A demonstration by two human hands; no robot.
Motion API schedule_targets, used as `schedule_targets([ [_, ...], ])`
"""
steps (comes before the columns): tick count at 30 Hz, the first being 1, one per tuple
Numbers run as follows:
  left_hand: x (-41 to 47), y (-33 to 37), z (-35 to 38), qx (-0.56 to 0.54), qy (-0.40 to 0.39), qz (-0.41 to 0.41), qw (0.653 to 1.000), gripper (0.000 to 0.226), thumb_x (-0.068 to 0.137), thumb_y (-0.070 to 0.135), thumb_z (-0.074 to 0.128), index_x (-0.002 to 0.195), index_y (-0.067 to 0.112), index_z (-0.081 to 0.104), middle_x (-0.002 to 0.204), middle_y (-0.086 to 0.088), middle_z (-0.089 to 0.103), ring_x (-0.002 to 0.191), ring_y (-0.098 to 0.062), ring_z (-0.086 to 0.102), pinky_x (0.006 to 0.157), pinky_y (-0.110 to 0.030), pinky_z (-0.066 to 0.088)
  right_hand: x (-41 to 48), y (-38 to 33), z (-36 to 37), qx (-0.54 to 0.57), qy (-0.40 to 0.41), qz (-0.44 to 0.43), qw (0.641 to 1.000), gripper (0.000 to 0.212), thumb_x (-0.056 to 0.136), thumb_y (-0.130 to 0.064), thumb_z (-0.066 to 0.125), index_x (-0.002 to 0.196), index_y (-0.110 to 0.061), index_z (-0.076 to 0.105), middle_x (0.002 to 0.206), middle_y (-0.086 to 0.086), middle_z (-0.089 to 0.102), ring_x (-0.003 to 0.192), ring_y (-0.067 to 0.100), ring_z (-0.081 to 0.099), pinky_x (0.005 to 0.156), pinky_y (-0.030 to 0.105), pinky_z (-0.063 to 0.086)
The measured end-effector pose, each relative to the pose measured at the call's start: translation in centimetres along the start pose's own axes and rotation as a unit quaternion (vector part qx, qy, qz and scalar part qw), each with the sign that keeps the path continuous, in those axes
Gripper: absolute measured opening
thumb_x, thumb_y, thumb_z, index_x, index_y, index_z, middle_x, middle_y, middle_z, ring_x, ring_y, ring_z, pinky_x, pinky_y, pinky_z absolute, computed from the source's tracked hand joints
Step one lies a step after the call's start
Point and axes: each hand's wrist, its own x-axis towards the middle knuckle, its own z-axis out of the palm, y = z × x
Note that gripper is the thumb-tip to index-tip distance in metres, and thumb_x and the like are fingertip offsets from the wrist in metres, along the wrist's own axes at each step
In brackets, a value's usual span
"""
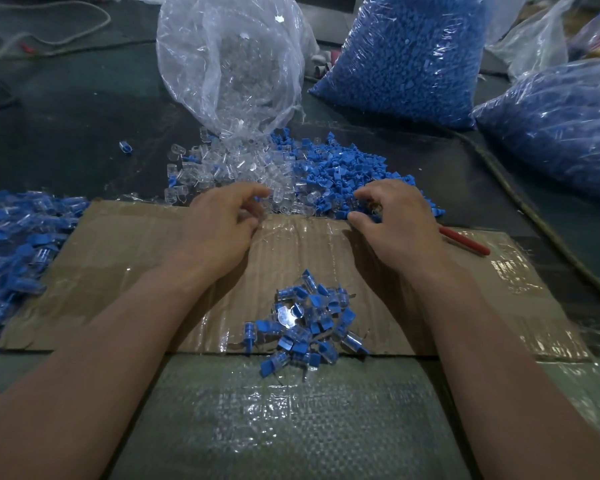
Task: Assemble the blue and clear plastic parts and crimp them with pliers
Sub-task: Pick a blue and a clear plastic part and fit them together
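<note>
Head view: our left hand [219, 223] curls its fingers over the clear plastic caps [222, 168]; we cannot tell whether it pinches one. Our right hand [395, 221] grips red-handled pliers [465, 242] beside the blue plugs [343, 168]. Assembled blue-and-clear pieces [312, 323] are heaped on the cardboard [118, 271].

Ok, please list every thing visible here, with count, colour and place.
clear bag: one, transparent, far centre
blue-part bags: two, blue, far right
loose clear parts: many, transparent, centre
loose blue parts: many, blue, centre right
cardboard: one, brown, near centre
assembled pieces: two piles, blue-clear, on cardboard and far left
pliers: one, red-handled, cardboard right side
left hand: one, over clear parts
right hand: one, grips pliers, at blue parts
</note>
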Motion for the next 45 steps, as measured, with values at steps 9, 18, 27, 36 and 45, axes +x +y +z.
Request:
schedule_targets([
  [9,0.2,-0.3,0.3,0.032,-0.029,-0.023,0.999,0.054,0.092,0.003,0.048,0.141,0.022,0.037,0.142,-0.002,0.036,0.117,-0.013,0.041,0.101,-0.025,0.026,0.0,0.0,0.1,0.002,0.004,-0.003,1.000,0.034,0.087,-0.029,0.060,0.117,-0.014,0.059,0.119,0.001,0.058,0.115,0.016,0.045,0.104,0.033,0.027],
  [18,0.4,-0.1,0.4,0.085,-0.065,-0.046,0.993,0.042,0.093,0.004,0.040,0.130,0.021,0.051,0.135,-0.004,0.050,0.123,-0.024,0.034,0.090,-0.030,0.025,0.0,0.0,0.2,-0.002,-0.002,-0.009,1.000,0.034,0.087,-0.029,0.060,0.118,-0.015,0.059,0.121,0.001,0.057,0.117,0.015,0.044,0.107,0.035,0.027],
  [27,0.5,-0.6,0.7,0.061,-0.030,-0.043,0.997,0.039,0.090,0.001,0.045,0.123,0.016,0.058,0.129,-0.006,0.049,0.120,-0.021,0.037,0.091,-0.028,0.029,0.0,0.1,0.2,-0.003,-0.001,-0.004,1.000,0.035,0.087,-0.029,0.060,0.119,-0.015,0.059,0.125,0.001,0.055,0.120,0.015,0.042,0.107,0.035,0.024],
  [36,0.1,0.4,-0.1,-0.019,0.068,-0.043,0.997,0.033,0.091,0.008,0.054,0.124,0.011,0.056,0.120,-0.001,0.042,0.101,-0.007,0.045,0.093,-0.017,0.031,0.1,0.4,0.3,-0.058,-0.048,0.018,0.997,0.044,0.086,-0.033,0.061,0.128,-0.025,0.053,0.146,0.007,0.032,0.137,0.023,0.020,0.114,0.041,0.014],
  [45,-0.6,1.4,-0.1,-0.147,0.017,-0.041,0.988,0.004,0.084,0.019,0.065,0.083,0.019,0.069,0.072,0.009,0.063,0.062,0.003,0.055,0.062,-0.013,0.042,1.1,-0.4,1.4,-0.054,-0.032,0.024,0.998,0.016,0.088,-0.026,0.059,0.101,-0.020,0.067,0.144,0.006,0.036,0.139,0.021,0.017,0.114,0.046,0.009],
])
